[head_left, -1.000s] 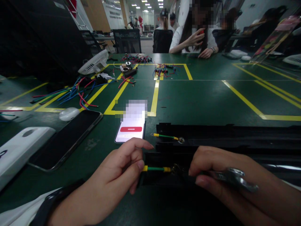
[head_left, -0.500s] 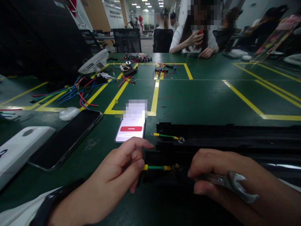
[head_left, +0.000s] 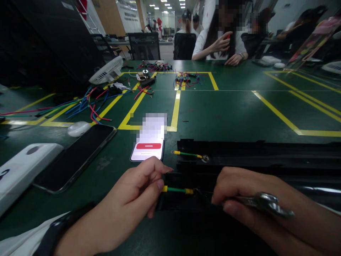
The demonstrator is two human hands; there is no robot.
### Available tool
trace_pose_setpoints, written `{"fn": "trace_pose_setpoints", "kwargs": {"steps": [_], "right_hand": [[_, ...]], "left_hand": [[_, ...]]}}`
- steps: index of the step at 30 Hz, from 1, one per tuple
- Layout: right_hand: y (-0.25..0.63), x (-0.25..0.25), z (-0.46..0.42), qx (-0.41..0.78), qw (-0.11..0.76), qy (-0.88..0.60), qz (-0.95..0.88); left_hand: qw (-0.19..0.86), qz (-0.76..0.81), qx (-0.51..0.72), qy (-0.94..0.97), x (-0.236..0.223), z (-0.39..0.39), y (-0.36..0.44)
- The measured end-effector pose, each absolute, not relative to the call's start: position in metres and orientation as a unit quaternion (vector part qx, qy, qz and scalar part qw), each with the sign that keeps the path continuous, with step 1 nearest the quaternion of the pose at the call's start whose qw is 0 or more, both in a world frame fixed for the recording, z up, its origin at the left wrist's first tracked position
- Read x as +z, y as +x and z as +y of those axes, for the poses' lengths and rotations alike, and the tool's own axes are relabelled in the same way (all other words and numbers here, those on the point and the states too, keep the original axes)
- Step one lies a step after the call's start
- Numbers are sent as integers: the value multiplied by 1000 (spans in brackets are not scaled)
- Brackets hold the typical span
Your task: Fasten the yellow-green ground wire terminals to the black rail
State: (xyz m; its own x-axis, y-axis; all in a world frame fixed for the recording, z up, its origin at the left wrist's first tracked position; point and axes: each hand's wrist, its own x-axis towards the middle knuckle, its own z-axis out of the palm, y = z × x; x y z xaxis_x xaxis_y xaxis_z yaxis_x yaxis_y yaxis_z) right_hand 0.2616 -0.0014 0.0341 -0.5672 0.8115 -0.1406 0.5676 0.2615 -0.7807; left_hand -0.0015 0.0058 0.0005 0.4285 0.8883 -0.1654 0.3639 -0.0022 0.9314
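Wrench (head_left: 266,201) in my right hand's (head_left: 247,183) closed grasp, on the head view: one end points right and slightly toward me, the other is lost in shadow near the green lead (head_left: 176,190). My left hand (head_left: 141,192) pinches that lead's left tip, thumb against finger. The lead sits at the near black channel's (head_left: 176,203) left end, long axis left-to-right along it. I'd judge this as fastening; next calls for steadying the lead through a turn.

Bare hands (head_left: 137,190), white left sleeve (head_left: 32,233), black left wristband (head_left: 53,231), white right sleeve (head_left: 330,209)
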Motion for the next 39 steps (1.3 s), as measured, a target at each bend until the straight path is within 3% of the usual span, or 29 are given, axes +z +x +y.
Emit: {"fn": "trace_pose_setpoints", "kwargs": {"steps": [12,18,34,39], "right_hand": [[261,39,-6,386,206,-466,-769],[259,47,-6,310,250,-477,-784],[250,42,-3,277,235,-420,-831],[249,41,-4,255,258,-408,-838]], "left_hand": [[482,485,235,690,-2,9,1],[464,483,236,704,-1,9,2],[465,481,258,697,-2,6,1],[387,510,279,716,-3,1,2]]}}
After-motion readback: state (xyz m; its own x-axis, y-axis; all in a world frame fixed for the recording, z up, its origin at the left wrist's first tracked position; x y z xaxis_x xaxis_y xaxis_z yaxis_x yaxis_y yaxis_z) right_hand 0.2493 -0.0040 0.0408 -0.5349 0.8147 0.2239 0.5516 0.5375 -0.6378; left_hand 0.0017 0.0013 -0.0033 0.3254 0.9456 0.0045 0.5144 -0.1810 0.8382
